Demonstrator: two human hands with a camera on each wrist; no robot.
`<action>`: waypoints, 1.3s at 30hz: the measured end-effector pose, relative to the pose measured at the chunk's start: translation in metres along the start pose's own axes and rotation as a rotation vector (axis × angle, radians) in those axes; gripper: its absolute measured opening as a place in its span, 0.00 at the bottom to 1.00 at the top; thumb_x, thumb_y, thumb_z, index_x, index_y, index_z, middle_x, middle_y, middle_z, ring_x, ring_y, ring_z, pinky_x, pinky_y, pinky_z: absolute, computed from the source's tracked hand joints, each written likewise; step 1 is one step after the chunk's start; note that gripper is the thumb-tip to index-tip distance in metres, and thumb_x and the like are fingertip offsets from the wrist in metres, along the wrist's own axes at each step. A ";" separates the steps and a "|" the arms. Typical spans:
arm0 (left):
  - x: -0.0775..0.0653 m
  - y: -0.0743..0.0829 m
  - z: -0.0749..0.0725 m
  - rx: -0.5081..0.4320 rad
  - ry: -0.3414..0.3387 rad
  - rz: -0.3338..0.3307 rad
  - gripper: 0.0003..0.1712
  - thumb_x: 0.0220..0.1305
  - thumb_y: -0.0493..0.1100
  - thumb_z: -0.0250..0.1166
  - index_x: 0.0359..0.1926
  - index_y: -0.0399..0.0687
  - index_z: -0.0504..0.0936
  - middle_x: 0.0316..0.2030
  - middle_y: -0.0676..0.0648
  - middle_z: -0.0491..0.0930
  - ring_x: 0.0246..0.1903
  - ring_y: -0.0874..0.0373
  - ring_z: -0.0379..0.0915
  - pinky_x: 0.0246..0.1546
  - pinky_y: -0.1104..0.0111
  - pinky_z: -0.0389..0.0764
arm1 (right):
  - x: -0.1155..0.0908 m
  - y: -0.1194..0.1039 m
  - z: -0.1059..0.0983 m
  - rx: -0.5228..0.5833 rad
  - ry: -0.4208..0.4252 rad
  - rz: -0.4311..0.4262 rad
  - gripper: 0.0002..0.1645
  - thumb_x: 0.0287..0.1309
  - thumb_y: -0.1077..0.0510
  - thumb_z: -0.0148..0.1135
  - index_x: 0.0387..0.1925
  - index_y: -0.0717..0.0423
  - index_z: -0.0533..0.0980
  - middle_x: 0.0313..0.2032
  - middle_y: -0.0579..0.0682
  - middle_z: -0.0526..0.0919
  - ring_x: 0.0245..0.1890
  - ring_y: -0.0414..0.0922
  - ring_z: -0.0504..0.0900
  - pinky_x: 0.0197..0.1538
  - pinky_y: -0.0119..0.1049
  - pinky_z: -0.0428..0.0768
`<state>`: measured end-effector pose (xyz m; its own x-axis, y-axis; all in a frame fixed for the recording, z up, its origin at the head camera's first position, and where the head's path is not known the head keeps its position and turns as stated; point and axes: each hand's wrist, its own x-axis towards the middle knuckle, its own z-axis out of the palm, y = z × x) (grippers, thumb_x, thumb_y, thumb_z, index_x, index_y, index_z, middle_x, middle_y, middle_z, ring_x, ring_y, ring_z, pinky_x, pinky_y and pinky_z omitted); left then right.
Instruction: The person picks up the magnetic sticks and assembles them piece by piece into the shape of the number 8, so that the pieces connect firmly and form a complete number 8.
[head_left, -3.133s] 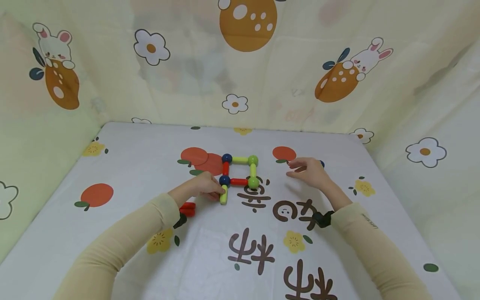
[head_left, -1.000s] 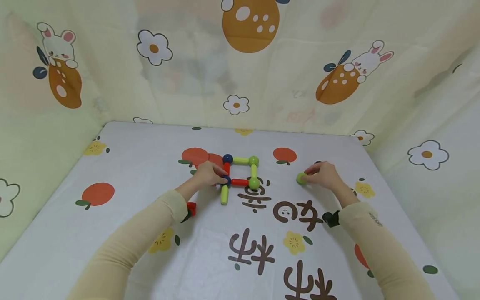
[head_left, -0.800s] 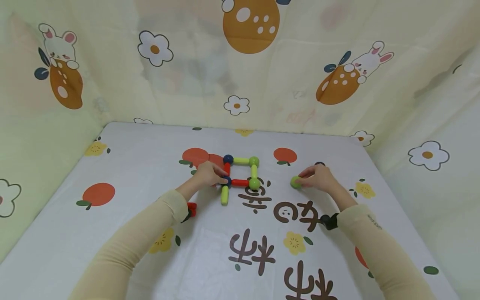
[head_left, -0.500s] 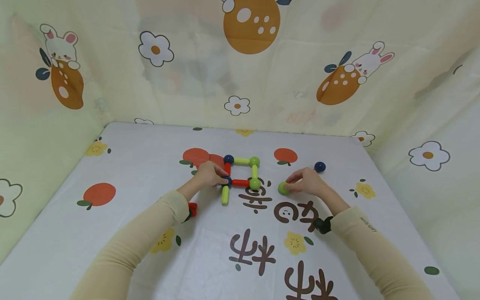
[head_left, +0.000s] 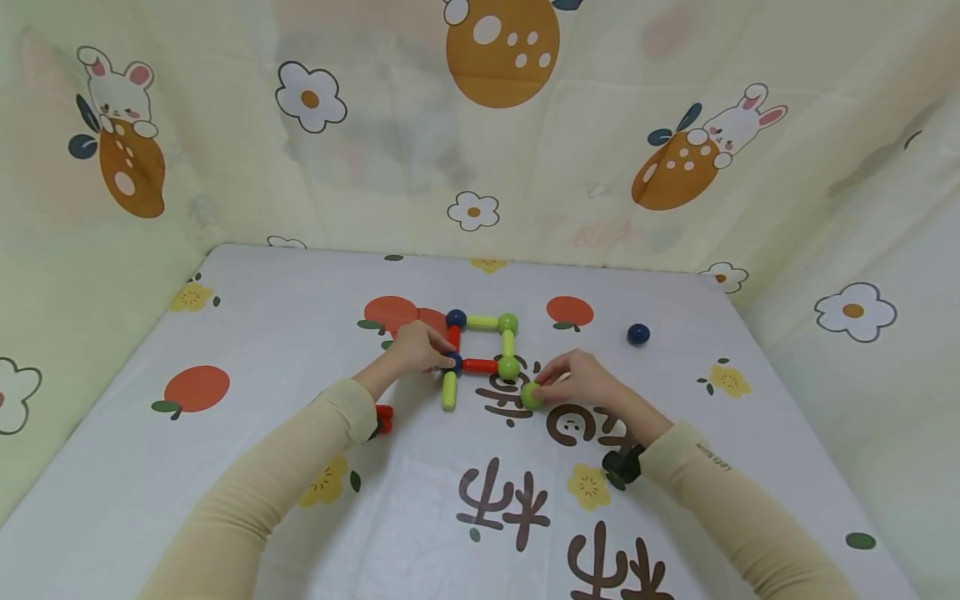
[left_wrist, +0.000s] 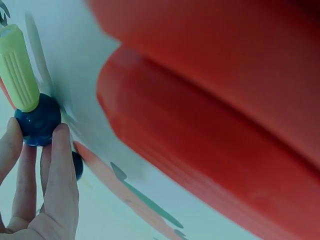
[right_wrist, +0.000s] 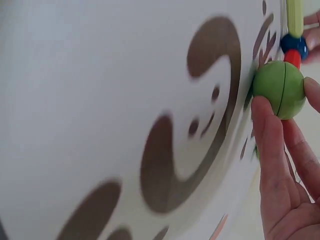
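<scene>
On the table lies a square of magnetic rods and balls. My left hand pinches the dark blue ball at its near left corner between thumb and fingers. From that ball a light green rod points toward me. A red rod links the same corner to a green corner ball. My right hand pinches another green ball, just right of and nearer to me than that corner. A seam runs round this held ball in the right wrist view.
A loose dark blue ball sits at the back right. Red rods lie beside my left wrist, partly hidden by it, and loom large in the left wrist view. A patterned cloth hangs behind the table.
My left hand has shifted from the light green rod to the blue corner ball. My right hand has taken the green ball and carried it left toward the square, uncovering the loose blue ball.
</scene>
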<state>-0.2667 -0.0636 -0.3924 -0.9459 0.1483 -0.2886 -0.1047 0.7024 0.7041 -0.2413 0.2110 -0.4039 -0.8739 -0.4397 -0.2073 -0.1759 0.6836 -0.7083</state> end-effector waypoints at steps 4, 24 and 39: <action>0.000 -0.001 -0.001 -0.004 -0.002 -0.002 0.15 0.48 0.39 0.71 0.40 0.45 0.85 0.33 0.47 0.81 0.25 0.60 0.73 0.24 0.76 0.74 | 0.000 -0.011 0.009 0.021 -0.028 -0.032 0.15 0.48 0.55 0.68 0.36 0.61 0.81 0.29 0.48 0.81 0.27 0.42 0.77 0.32 0.34 0.76; 0.001 -0.002 0.000 0.011 -0.001 0.030 0.13 0.49 0.40 0.71 0.39 0.45 0.86 0.28 0.48 0.80 0.21 0.61 0.72 0.23 0.76 0.74 | 0.011 -0.045 0.050 0.068 -0.066 -0.110 0.14 0.45 0.56 0.70 0.33 0.61 0.81 0.25 0.46 0.82 0.25 0.39 0.78 0.28 0.31 0.77; 0.001 -0.001 -0.001 0.011 -0.007 -0.002 0.13 0.49 0.40 0.71 0.38 0.46 0.86 0.33 0.47 0.81 0.25 0.59 0.73 0.25 0.75 0.75 | 0.020 -0.071 0.079 0.085 -0.076 -0.162 0.13 0.44 0.56 0.71 0.33 0.58 0.81 0.27 0.45 0.82 0.24 0.38 0.78 0.29 0.30 0.76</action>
<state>-0.2677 -0.0646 -0.3923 -0.9435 0.1513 -0.2948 -0.1037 0.7101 0.6965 -0.2110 0.1078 -0.4110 -0.8001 -0.5846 -0.1342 -0.2695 0.5504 -0.7902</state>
